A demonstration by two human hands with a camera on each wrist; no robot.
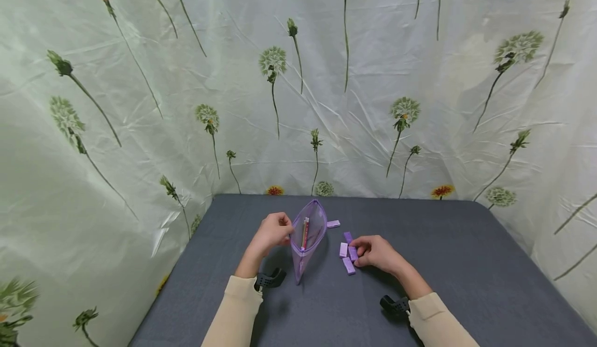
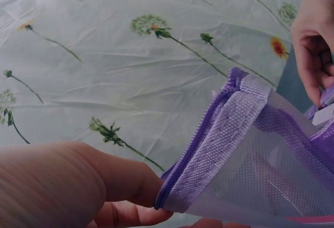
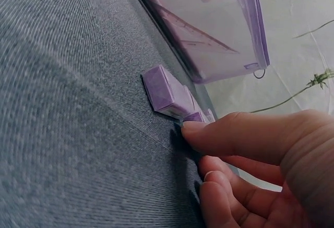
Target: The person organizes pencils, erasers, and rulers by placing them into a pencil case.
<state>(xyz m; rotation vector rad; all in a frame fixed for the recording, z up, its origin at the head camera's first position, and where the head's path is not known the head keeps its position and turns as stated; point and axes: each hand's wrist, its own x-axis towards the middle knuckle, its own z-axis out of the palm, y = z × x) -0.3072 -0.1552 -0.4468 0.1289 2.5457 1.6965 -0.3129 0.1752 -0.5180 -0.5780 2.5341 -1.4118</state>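
Observation:
My left hand [image 1: 274, 229] pinches the zippered rim of a purple mesh pouch [image 1: 300, 262] between thumb and fingers, and the pouch stands upright with its mouth spread. Inside it, slim pencils [image 1: 305, 234] in red and yellow lean against the mesh. To the right of the pouch, my right hand [image 1: 377, 254] grips a purple eraser [image 1: 353, 254] in a small cluster on the table. In the right wrist view, the thumb and fingers hide most of that piece. Another wrapped eraser [image 3: 166, 91] lies just beyond the fingertips.
Several similar blocks lie around the gripped one, among them a pale eraser [image 1: 343, 249] and a purple one nearer me [image 1: 349, 266]. A lone pale block [image 1: 333, 224] rests beside the pouch. The dark grey table [image 1: 420, 222] ends at a flower-printed curtain [image 1: 233, 77].

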